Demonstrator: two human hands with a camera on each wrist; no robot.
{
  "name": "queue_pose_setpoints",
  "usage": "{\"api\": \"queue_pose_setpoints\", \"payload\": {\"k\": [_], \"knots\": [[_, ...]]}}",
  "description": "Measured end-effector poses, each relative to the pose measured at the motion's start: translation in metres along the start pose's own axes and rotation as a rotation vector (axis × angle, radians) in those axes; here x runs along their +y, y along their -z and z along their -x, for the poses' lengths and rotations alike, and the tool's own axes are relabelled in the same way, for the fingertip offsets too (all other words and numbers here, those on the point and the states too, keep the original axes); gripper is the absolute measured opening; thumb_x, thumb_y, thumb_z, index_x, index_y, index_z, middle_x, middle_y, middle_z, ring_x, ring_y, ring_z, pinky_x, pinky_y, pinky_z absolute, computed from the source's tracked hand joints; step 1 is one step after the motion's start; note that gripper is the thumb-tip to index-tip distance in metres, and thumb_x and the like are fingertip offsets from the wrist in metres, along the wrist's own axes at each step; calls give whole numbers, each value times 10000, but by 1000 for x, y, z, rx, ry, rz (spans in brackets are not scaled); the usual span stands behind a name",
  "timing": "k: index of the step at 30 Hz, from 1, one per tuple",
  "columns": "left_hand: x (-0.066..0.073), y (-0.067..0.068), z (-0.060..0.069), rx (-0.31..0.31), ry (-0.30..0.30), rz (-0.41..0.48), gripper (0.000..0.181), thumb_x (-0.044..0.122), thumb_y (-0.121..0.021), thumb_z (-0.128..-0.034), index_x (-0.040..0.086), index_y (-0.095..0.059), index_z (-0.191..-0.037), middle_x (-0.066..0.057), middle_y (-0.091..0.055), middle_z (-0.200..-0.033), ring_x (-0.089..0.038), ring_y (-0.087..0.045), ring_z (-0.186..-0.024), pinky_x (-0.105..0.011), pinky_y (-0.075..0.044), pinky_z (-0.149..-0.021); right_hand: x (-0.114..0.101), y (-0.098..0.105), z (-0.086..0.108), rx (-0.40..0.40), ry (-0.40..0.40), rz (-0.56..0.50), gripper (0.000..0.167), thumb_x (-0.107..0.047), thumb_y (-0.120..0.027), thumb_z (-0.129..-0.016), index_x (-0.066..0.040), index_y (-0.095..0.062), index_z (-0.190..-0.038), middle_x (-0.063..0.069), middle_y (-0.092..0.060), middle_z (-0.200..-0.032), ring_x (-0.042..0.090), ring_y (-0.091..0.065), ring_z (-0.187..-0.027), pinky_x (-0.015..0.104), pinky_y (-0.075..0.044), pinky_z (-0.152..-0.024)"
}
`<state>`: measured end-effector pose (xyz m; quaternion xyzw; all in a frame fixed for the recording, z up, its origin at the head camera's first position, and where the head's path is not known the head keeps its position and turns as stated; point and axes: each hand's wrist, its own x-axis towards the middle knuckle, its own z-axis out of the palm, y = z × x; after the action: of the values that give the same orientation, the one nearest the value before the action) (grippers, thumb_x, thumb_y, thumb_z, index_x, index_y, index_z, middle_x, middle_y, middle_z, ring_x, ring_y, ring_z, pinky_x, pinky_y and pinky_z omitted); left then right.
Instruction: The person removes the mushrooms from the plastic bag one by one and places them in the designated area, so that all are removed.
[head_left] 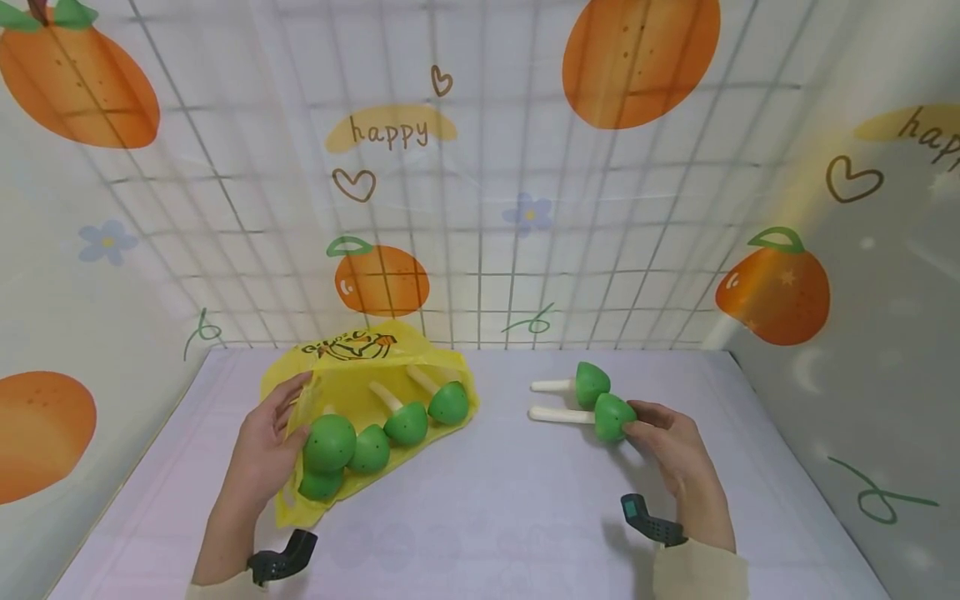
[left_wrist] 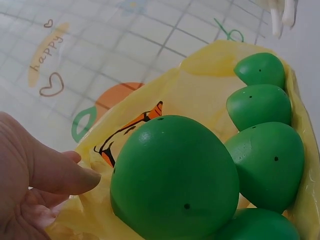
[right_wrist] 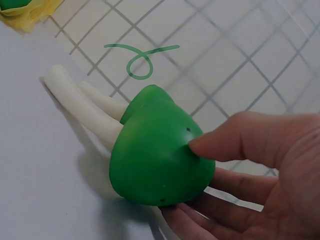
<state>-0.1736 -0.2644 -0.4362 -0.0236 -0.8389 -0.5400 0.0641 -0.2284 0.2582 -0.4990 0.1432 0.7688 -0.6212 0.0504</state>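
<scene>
My left hand (head_left: 264, 446) grips the left edge of a yellow plastic bag (head_left: 442, 364), thumb on the inner side and fingers partly hidden behind the film. Several toy mushrooms with green, black-dotted caps lie in the bag's mouth; the biggest-looking cap (left_wrist: 172, 175) sits close to my left thumb. White stems point back into the bag. At the right, the fingers and thumb of my right hand (head_left: 671, 442) hold a green mushroom (right_wrist: 160, 155) by its cap, stem pointing left. Just behind it lies another green mushroom (head_left: 592, 383), partly covered in the right wrist view.
A pale white-lilac table (head_left: 495, 508) carries everything. Behind it hangs a sheet (head_left: 480, 250) printed with oranges, hearts and grid lines, and similar printed sides stand left and right. Each wrist wears a black strap device (head_left: 281, 558).
</scene>
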Motion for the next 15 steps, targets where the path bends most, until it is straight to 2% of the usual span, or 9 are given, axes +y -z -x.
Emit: {"api": "queue_pose_setpoints", "payload": {"k": [6, 11, 15], "knots": [[-2, 0, 0, 8, -11, -27, 700, -154, -563, -985, 136, -422, -1607, -124, -445, -1613, -334, -522, -1415, -398, -471, -1119, -3, -2, 1, 2, 1, 22, 671, -42, -631, -980, 75, -360, -1583, 269, -339, -1634, 379, -308, -1495, 512, -301, -1251], [-1, -2, 0, 12, -24, -51, 685, -170, -559, -973, 123, -460, -1584, -158, -427, -1617, -396, -503, -1417, -546, -411, -1172, -4, -1, 2, 7, 5, 40, 655, -43, -633, -986, 79, -372, -1575, 269, -347, -1629, 374, -302, -1499, 509, -311, -1247], [1, -2, 0, 10, -26, -82, 663, -161, -561, -976, 107, -471, -1576, -160, -416, -1627, -426, -468, -1438, -605, -351, -1199, -4, -1, 3, 9, 10, 37, 652, -39, -635, -982, 92, -375, -1566, 282, -349, -1623, 385, -306, -1499, 518, -304, -1249]]}}
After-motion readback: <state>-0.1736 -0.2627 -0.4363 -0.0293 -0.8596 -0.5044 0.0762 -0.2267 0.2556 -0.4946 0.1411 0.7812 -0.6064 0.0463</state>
